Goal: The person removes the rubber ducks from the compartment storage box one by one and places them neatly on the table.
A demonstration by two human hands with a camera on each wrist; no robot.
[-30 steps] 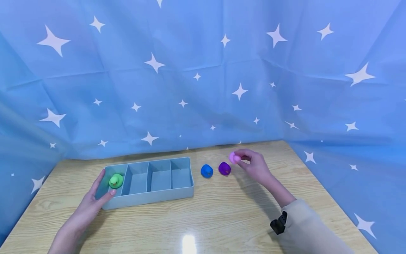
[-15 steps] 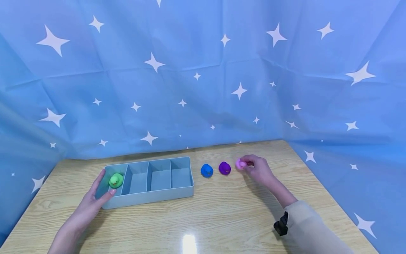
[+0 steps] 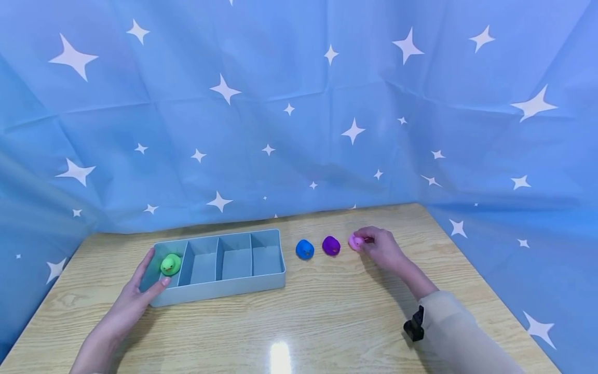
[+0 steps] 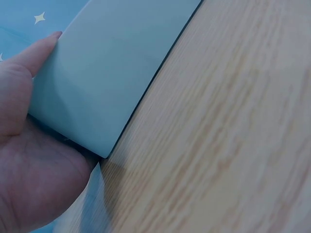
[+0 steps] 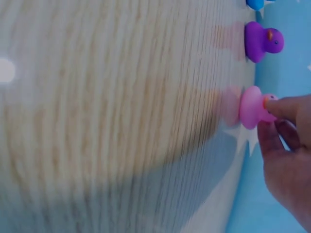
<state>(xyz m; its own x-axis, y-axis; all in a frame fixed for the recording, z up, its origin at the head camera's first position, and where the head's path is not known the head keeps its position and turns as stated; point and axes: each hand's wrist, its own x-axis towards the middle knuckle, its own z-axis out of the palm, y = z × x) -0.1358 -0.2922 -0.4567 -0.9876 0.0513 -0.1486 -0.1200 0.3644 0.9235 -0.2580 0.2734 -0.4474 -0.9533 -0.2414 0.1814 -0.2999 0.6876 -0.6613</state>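
- At the near left corner of the tray (image 3: 224,291), the left hand (image 3: 127,304) rests with thumb and fingers spread wide, thumb at the near rim; light, even pressure there should be enough to steady it.
- Inside the tray, the green duck (image 3: 171,264) sits in the leftmost of four compartments, the only duck aboard.
- On the table (image 3: 224,337) just right of the tray stands the blue duck (image 3: 305,250), with the purple duck (image 3: 331,245) farther along, apart from it.
- Farthest right of the tray, the right hand (image 3: 383,250) pinches the pink duck (image 3: 354,242) by its head, fingertips narrowed on it. Its base is at the tabletop; whether it bears weight is hard to tell.
- A soft, level pinch seems wisest: a twist could tip the duck, and a sweep toward the tray could knock its purple neighbor.
- Behind the tray hangs a starred blue cloth (image 3: 299,135).
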